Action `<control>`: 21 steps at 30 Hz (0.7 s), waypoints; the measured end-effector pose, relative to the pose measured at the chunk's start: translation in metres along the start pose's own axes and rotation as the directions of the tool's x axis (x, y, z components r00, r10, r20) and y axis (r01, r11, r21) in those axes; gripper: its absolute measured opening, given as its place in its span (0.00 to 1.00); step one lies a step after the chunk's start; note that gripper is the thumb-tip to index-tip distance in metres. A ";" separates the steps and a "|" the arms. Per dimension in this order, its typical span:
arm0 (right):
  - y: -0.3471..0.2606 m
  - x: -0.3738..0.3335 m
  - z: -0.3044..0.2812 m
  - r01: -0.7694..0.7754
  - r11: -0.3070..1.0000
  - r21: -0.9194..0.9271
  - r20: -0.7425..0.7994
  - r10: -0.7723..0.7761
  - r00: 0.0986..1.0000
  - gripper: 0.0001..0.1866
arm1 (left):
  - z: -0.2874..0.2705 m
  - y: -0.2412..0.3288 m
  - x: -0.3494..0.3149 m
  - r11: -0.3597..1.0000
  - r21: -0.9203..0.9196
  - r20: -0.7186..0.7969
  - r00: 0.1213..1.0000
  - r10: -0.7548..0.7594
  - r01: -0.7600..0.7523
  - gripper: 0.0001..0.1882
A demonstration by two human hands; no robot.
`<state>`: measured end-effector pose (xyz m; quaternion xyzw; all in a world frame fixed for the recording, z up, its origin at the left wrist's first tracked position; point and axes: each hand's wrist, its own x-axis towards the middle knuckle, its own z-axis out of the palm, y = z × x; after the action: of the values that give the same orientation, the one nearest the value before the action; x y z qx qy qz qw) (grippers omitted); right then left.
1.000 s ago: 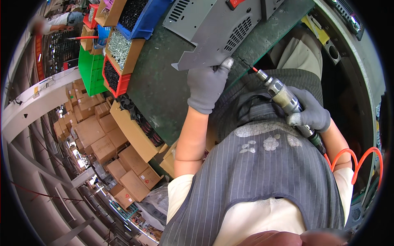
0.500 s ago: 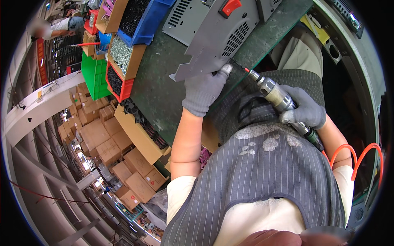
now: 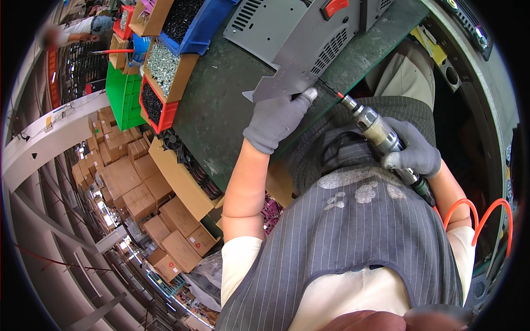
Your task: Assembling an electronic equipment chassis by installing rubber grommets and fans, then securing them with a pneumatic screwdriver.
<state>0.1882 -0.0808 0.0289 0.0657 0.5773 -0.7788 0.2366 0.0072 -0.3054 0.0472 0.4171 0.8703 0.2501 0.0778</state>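
Note:
My left hand (image 3: pixel 276 122), in a grey glove, grips the near edge of a grey sheet-metal panel (image 3: pixel 292 71), its thumb along that edge and its other fingers hidden beneath. The panel has a red rocker switch (image 3: pixel 335 7) and a grid of vent slots, and is part of a grey metal case on the green work table (image 3: pixel 212 105). My right hand (image 3: pixel 417 151), also gloved, is closed around a pneumatic screwdriver (image 3: pixel 375 128). Its thin bit points at the panel's edge, close to my left thumb. Whether the bit touches the metal, I cannot tell.
At the left of the table stand a blue bin (image 3: pixel 199 33) of black screws, a cardboard box (image 3: pixel 185 71) of silver screws and a red bin (image 3: pixel 171 113) of black ones. An orange air hose (image 3: pixel 499 203) loops at the right. Stacked cartons (image 3: pixel 124 179) fill the background.
The metal panel and my left hand have shifted a little to the right across the table. The screwdriver has moved slightly right, its bit still near the panel's edge.

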 end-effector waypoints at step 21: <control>-0.003 0.010 0.001 0.029 1.000 -0.004 -0.012 -0.029 1.000 0.40 | 0.001 -0.002 0.000 1.000 -0.012 0.108 0.994 0.007 -0.006 0.16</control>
<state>0.1784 -0.0836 0.0284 0.0617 0.5809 -0.7807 0.2221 0.0064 -0.3061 0.0456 0.4323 0.8620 0.2328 0.1263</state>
